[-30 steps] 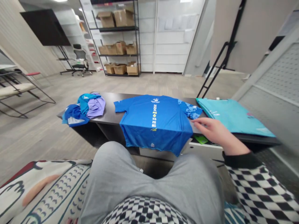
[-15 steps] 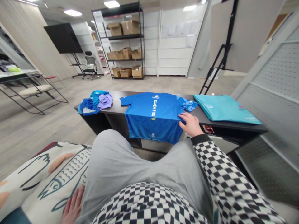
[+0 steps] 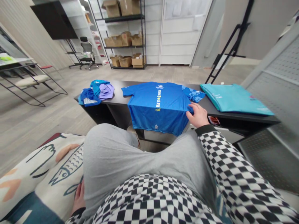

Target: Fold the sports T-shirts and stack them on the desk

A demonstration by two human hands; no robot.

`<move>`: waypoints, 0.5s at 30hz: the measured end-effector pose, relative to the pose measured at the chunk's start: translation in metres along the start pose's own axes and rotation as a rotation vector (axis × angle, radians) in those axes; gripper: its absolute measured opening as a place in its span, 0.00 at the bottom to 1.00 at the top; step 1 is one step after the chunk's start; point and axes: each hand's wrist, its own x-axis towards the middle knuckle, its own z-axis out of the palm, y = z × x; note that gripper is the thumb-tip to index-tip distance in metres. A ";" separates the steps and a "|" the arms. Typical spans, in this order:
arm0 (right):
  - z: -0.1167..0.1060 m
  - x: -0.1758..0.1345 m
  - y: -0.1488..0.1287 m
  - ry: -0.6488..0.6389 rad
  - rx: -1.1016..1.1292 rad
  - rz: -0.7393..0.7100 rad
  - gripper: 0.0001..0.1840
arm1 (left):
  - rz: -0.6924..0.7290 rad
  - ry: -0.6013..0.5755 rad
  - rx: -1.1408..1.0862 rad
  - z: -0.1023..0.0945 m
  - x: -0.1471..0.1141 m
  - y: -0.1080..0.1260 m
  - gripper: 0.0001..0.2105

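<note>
A blue T-shirt (image 3: 161, 109) with white and yellow print lies spread on the dark low cabinet (image 3: 118, 88), its lower part hanging over the front edge. At the shirt's right side, my right hand (image 3: 198, 115) touches the fabric, thumb and fingers apart. My left hand (image 3: 79, 196) rests flat on the patterned cushion (image 3: 46, 177) beside my left thigh; its fingers are partly hidden by the leg. To the right of the shirt lies a folded turquoise garment (image 3: 235, 98). At the cabinet's left end sits a crumpled pile of blue and purple clothes (image 3: 98, 92).
My grey-trousered knees (image 3: 107, 146) are close to the cabinet front. Behind it stand a black shelf rack (image 3: 125, 18) with cardboard boxes, and an easel-like stand (image 3: 230, 49). A perforated grey panel (image 3: 280, 81) borders the right. A chair (image 3: 32, 80) stands at left.
The view has tilted down and shifted, so the cabinet appears higher. My right hand remains at the shirt's right edge, its fingers a little less spread. My left hand has slid closer against my thigh.
</note>
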 end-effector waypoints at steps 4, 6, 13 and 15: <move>-0.002 0.000 0.001 0.013 0.009 0.010 0.26 | -0.041 0.019 -0.053 -0.010 -0.009 0.006 0.51; -0.004 -0.001 0.002 0.011 0.015 0.003 0.26 | -0.025 0.034 -0.059 -0.012 -0.012 0.008 0.50; -0.012 -0.005 0.008 -0.005 0.023 -0.055 0.25 | -0.037 0.044 0.024 0.002 -0.008 -0.002 0.39; -0.013 -0.005 0.011 -0.004 0.037 -0.058 0.26 | -0.019 0.058 0.021 0.009 -0.007 -0.008 0.37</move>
